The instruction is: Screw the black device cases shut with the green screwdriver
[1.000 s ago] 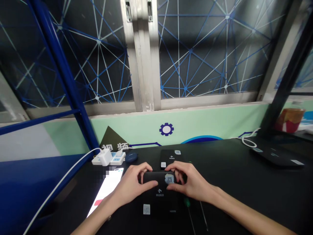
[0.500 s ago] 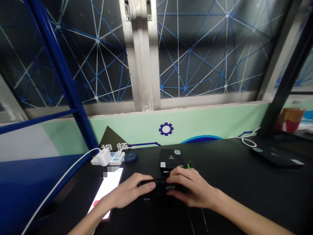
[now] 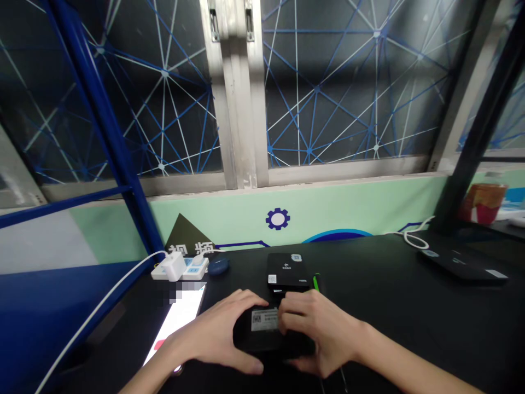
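Black bench (image 3: 410,339), left hand (image 3: 209,334) and right hand (image 3: 320,334) clasping black box (image 3: 262,328).

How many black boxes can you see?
3. The held box is between the left hand and right hand, the back box is behind it, the third box is far right. Others may be hidden.

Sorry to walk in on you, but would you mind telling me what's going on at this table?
A person is holding a black box with both hands, its white label facing up: the left hand grips one end and the right hand the other. A second black box lies just beyond it, with a green-handled screwdriver beside that. A lit phone lies to the left.
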Demonstrator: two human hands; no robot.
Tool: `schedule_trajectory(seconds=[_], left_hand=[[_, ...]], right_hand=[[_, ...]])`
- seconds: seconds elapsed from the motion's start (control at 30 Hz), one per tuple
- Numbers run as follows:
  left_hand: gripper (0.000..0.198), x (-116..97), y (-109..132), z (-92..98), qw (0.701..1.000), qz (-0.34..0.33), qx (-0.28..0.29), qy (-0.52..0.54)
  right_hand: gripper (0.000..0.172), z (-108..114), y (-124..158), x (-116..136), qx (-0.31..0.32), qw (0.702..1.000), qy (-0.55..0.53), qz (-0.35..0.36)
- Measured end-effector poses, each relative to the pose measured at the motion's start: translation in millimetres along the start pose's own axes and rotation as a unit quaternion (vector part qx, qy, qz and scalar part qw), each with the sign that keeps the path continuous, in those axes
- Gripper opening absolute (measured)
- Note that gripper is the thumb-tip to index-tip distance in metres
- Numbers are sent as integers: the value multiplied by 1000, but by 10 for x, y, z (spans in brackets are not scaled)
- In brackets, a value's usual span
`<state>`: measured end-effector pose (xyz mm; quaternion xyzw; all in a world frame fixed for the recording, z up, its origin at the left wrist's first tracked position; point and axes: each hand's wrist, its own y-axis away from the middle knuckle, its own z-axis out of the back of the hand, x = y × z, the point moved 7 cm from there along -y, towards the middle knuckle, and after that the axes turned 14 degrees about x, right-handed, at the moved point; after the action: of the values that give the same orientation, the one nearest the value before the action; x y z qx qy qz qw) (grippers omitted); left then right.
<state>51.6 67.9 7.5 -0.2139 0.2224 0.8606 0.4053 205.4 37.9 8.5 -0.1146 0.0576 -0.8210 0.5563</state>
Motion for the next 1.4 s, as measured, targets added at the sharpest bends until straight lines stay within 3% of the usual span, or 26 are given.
schedule_trajectory(seconds=[0.23,0.5,0.63,0.73,0.87,1.0,1.2,1.4], left_hand=[[88,-1,-4,-26,1000,2,2,-6],[60,55,-34,1,999,5,-33,27],[46,69,-42,18,999,10,-47,9],[37,77,-35,29,997,24,-65,-26],[35,132,-15,45,988,66,-103,-95],[36,200,-15,48,980,94,-121,-127],[34,203,-37,42,978,112,-111,-137],[36,180,-42,22,978,115,-107,-138]], right_hand=[[39,-181,-42,-10,58,998,-6,-8],[43,-239,-41,-25,74,997,-19,-12],[32,-114,-30,-9,63,997,-40,-19],[6,120,9,-137,24,994,-18,-110],[27,374,152,-445,13,955,87,-283],[26,392,334,-726,55,900,153,-405],[18,138,422,-856,137,877,128,-443],[12,47,452,-890,148,868,87,-467]])
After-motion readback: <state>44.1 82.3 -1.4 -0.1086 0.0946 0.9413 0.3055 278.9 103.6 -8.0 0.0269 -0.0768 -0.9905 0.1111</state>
